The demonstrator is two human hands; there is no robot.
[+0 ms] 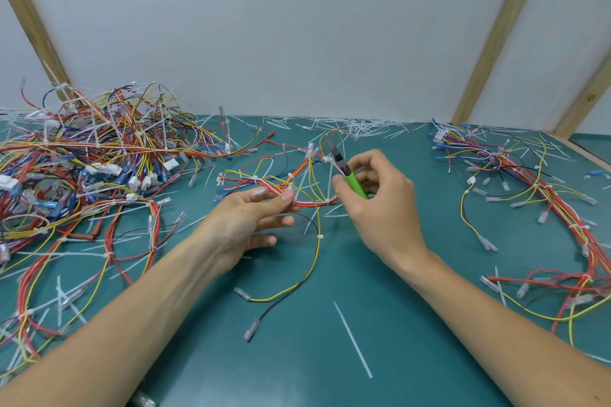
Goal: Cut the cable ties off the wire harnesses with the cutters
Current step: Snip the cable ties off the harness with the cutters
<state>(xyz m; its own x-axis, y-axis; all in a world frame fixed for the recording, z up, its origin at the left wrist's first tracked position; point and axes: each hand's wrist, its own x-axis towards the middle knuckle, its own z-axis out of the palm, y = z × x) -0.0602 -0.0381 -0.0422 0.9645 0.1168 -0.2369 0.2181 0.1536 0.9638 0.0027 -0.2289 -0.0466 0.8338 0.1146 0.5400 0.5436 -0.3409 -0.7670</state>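
I see left hand (246,220) pinching the wire harness (284,183) | right hand (373,195) at 3 o'clock gripping green cutters (352,177) | blades at a cable tie (327,159)

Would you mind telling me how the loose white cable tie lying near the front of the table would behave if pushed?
The cable tie looks thin and straight, so probably light and springy. On the smooth green table it would likely slide, not roll.
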